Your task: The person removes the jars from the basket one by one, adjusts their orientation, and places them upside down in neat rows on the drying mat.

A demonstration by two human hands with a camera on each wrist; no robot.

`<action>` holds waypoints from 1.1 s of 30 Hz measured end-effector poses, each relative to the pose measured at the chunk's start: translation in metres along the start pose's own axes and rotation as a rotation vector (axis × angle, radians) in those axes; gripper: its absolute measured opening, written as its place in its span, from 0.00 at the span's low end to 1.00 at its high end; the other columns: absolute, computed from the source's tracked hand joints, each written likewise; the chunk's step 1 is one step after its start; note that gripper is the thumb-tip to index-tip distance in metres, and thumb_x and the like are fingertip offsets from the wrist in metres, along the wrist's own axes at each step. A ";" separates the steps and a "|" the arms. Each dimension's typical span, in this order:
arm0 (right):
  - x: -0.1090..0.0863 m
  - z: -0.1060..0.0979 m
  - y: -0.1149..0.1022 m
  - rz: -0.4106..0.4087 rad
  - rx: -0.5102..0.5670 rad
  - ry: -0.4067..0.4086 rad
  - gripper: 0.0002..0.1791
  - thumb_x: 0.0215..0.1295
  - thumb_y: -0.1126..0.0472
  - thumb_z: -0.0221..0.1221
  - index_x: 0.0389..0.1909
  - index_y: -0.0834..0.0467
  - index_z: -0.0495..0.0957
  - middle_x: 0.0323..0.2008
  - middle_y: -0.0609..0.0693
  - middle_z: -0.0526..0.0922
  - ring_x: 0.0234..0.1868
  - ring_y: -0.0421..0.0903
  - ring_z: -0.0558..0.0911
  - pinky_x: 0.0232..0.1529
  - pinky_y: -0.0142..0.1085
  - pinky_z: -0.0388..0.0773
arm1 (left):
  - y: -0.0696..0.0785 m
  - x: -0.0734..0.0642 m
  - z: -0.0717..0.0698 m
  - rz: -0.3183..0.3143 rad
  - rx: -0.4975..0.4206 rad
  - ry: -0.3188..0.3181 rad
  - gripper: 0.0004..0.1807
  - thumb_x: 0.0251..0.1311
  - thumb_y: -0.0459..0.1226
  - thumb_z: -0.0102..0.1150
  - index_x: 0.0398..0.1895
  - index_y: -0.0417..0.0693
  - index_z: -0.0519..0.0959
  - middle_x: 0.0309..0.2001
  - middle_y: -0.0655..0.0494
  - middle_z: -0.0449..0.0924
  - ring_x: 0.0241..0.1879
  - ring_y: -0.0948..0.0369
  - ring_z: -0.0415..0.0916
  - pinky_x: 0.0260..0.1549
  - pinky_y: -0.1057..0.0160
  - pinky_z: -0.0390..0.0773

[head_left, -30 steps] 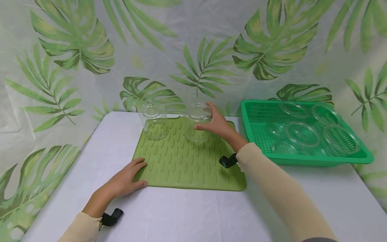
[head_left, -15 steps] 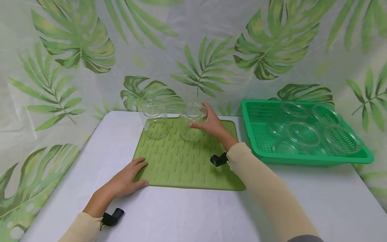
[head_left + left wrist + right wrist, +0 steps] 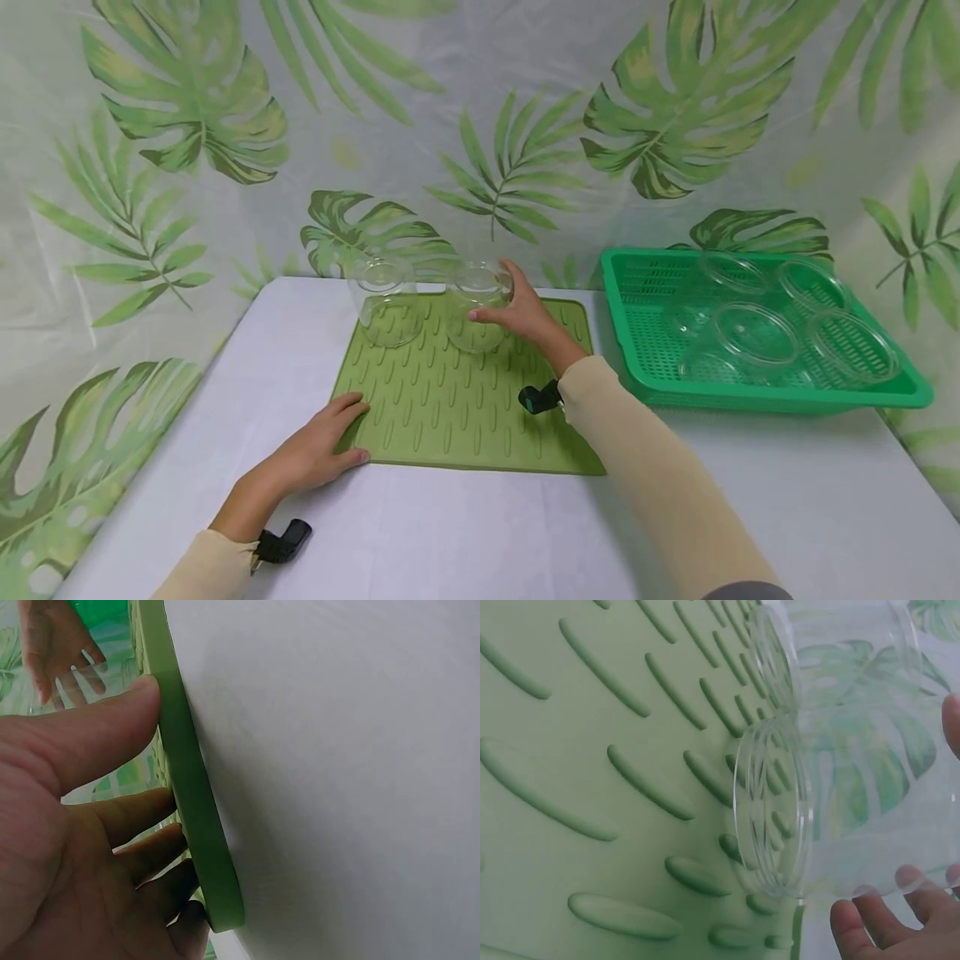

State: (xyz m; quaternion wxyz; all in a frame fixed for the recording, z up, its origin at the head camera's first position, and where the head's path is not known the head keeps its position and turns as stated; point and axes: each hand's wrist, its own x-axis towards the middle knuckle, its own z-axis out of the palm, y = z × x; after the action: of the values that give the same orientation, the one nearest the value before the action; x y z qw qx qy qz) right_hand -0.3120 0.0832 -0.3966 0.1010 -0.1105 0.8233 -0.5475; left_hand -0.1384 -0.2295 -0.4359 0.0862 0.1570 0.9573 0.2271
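Note:
A clear jar [image 3: 467, 331] stands mouth-down on the green ridged mat [image 3: 450, 417], towards its back edge. My right hand [image 3: 521, 313] holds this jar from the right side, thumb in front and fingers behind. In the right wrist view the jar's threaded rim [image 3: 769, 810] faces the mat. To its left stands a second upside-down clear jar [image 3: 388, 304]; the two lie close together in that wrist view. My left hand [image 3: 311, 450] rests at the mat's front left corner, thumb and fingers touching it. The left wrist view shows its fingertips against the mat's edge [image 3: 187, 780].
A green plastic basket [image 3: 630, 367] at the right holds several clear jars [image 3: 753, 333]. White cloth [image 3: 435, 533] covers the table. A leaf-patterned sheet [image 3: 495, 150] hangs behind.
My right hand has shifted slightly left with the jar, nearer the other jar, then stayed almost still during the last half second. The left hand keeps its place on the mat.

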 end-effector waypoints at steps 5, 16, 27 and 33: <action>0.001 0.002 0.002 0.000 0.014 0.001 0.61 0.58 0.52 0.71 0.80 0.44 0.36 0.80 0.55 0.47 0.78 0.62 0.54 0.72 0.60 0.62 | 0.000 -0.001 0.000 -0.006 0.003 -0.001 0.36 0.63 0.41 0.64 0.71 0.36 0.64 0.75 0.37 0.56 0.74 0.36 0.55 0.67 0.37 0.66; 0.003 0.010 0.003 -0.011 0.006 0.016 0.59 0.60 0.52 0.70 0.80 0.45 0.36 0.80 0.55 0.47 0.79 0.61 0.53 0.73 0.59 0.62 | -0.002 0.000 0.001 0.001 0.001 0.004 0.36 0.63 0.41 0.64 0.71 0.37 0.64 0.75 0.37 0.56 0.74 0.35 0.55 0.66 0.36 0.66; 0.005 0.014 0.004 0.019 0.006 0.033 0.62 0.58 0.46 0.70 0.80 0.42 0.34 0.80 0.54 0.48 0.80 0.58 0.53 0.74 0.59 0.62 | -0.004 0.002 0.003 0.025 0.000 0.022 0.36 0.63 0.41 0.64 0.71 0.36 0.65 0.74 0.36 0.57 0.73 0.35 0.56 0.65 0.35 0.66; 0.005 0.016 0.006 0.015 0.000 0.022 0.61 0.59 0.46 0.69 0.80 0.42 0.33 0.80 0.54 0.47 0.80 0.58 0.52 0.74 0.59 0.61 | -0.003 0.000 0.003 0.033 0.011 0.023 0.36 0.63 0.41 0.64 0.70 0.36 0.65 0.74 0.36 0.57 0.72 0.35 0.56 0.65 0.35 0.67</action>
State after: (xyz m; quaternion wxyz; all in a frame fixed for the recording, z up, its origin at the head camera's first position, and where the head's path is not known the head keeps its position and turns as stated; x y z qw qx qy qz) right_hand -0.3122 0.0700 -0.4086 0.0962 -0.0983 0.8251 -0.5480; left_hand -0.1387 -0.2313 -0.4399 0.0707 0.1707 0.9567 0.2251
